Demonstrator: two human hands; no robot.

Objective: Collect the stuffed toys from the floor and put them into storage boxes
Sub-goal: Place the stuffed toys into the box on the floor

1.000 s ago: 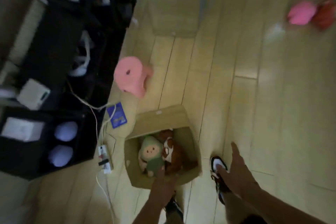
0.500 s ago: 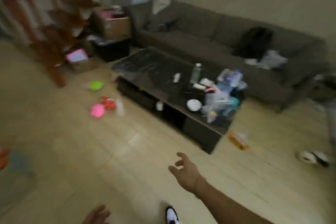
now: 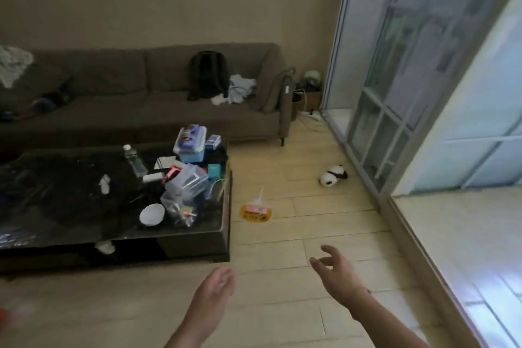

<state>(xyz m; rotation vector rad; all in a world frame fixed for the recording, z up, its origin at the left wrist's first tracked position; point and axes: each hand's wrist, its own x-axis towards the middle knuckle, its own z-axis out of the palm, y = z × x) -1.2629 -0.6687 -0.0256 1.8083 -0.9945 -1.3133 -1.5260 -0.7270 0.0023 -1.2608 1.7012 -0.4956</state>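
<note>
A black-and-white stuffed panda (image 3: 333,176) lies on the pale wood floor beside the sliding glass door, far ahead of both hands. A green plush shape (image 3: 312,75) sits in the corner past the sofa's end. My left hand (image 3: 214,289) hangs over the floor at lower centre, fingers straight and together, holding nothing. My right hand (image 3: 336,271) is raised a little further forward with loosely spread fingers, empty too. No storage box is in view.
A dark low coffee table (image 3: 56,234) cluttered with a bowl, bottle, bags and boxes stands left of my hands. A brown sofa (image 3: 141,104) lines the far wall. A yellow packet (image 3: 256,211) lies on the floor. Glass door frame (image 3: 375,150) runs along the right.
My view swung from the cardboard box holding toys, across the room, to the sofa's right end and the glass door. Both hands left the box and now hover empty.
</note>
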